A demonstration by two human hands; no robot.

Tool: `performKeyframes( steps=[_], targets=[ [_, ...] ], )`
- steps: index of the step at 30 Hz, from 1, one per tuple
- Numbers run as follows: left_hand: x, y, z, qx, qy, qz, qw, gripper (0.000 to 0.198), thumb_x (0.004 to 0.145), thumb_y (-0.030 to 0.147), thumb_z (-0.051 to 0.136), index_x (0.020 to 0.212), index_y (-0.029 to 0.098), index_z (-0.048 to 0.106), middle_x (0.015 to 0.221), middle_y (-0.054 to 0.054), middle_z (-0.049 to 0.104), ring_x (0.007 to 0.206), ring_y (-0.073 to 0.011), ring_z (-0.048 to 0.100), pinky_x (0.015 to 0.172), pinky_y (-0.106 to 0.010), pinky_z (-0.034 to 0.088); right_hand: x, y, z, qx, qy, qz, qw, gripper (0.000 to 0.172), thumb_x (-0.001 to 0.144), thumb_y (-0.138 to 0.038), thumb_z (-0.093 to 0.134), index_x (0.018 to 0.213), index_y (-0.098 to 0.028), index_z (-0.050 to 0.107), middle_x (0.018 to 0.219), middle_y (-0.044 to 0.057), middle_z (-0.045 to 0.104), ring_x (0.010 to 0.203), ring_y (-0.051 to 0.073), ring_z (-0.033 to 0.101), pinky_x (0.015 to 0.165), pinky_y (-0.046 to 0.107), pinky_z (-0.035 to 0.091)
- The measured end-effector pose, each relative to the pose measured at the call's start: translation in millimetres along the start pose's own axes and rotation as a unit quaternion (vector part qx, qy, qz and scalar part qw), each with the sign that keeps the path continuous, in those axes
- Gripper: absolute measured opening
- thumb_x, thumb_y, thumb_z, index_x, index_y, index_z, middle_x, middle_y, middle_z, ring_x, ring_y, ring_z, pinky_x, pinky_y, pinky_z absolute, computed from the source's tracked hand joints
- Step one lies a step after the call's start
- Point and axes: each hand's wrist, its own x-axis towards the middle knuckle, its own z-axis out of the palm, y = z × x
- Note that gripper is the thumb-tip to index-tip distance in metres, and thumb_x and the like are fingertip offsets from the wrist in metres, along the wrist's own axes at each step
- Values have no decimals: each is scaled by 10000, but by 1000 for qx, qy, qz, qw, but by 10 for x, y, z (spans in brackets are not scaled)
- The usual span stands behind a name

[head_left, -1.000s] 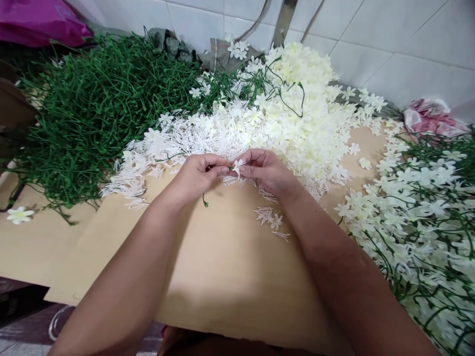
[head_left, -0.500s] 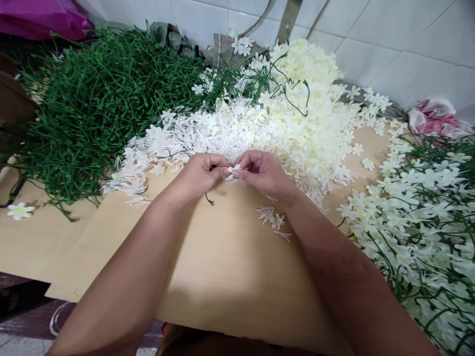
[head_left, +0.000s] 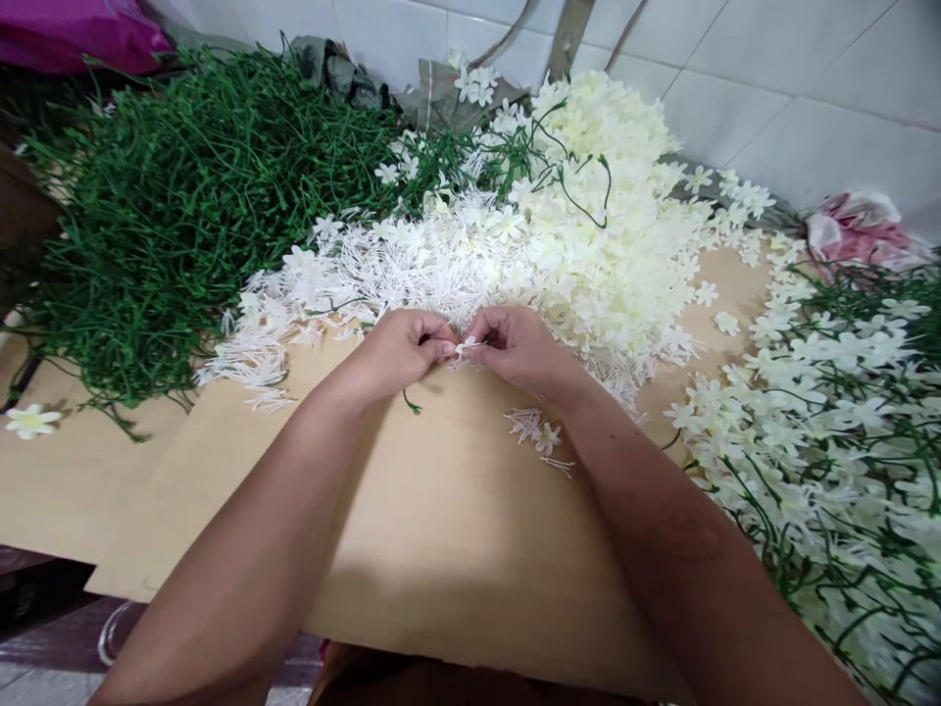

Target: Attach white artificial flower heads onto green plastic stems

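Observation:
A small white artificial flower [head_left: 466,345] is between my two hands, just above the board's far part. My left hand [head_left: 404,351] is closed, its thumb and forefinger pinched at the flower's left side. On the other side, my right hand [head_left: 519,345] also pinches at it, thumb against forefinger. Thin white strands show by the fingertips, too fine to tell apart. A green plastic stem end [head_left: 412,403] pokes out below my left hand; whether that hand holds it is hidden. Right behind my fingers lies a heap of white stamens [head_left: 412,270].
Green stems [head_left: 213,206] are piled at the left, loose cream flowers [head_left: 618,235] at the back. Stemmed flowers [head_left: 823,441] fill the right side. A few stamens [head_left: 525,424] lie on the tan board [head_left: 441,529]. White tiles [head_left: 765,88] rise behind.
Both hands have shifted slightly down and stay pinched together. The white flower has turned a little between the fingertips. The whole view has slid slightly.

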Motion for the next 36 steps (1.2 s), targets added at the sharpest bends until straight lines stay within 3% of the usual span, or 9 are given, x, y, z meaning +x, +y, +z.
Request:
performKeyframes(
  steps=[7,13,19,28,31,36],
  targets=[
    [24,-15,-23,-34,-3,-4,999,129,681,249,579,662,128,620,553,28,499,529,-80,403,515,-216,311,19,19,9,-3,8,-15,1000,118,691,-227,665,672,-152,575,621,-26,534,568,75,428,546,239,327],
    [3,11,-91,-14,-18,-17,1000,262,751,371,575,650,133,617,536,32,470,505,-79,378,518,-228,291,21,21,-42,89,-20,-14,996,276,668,-362,751,687,-160,563,675,-6,559,634,96,479,610,259,383],
    [9,9,-121,2,-51,37,998,298,819,377,485,652,146,571,570,28,466,534,-82,365,541,-226,296,1,-32,-50,118,-37,-6,992,426,599,-477,823,722,-139,593,695,11,573,645,105,503,628,273,407],
    [-10,-6,-96,-22,-73,43,996,337,807,466,502,667,161,525,619,19,476,577,-96,411,557,-230,323,2,-8,-54,123,-20,-24,992,401,621,-471,819,688,-155,581,646,-12,550,618,96,480,605,270,392],
    [-22,10,-94,-58,-79,52,994,295,786,436,540,695,156,553,624,24,476,573,-90,389,544,-221,303,6,2,-53,141,-16,-30,989,407,617,-482,818,693,-167,572,692,-1,579,653,107,516,637,281,428],
    [-10,48,-23,-89,-39,32,995,243,790,325,529,615,157,508,549,45,395,526,-75,308,527,-224,244,13,36,-32,130,-26,-43,990,414,605,-485,823,665,-174,556,703,-2,585,662,109,527,662,289,444]
  ],
)
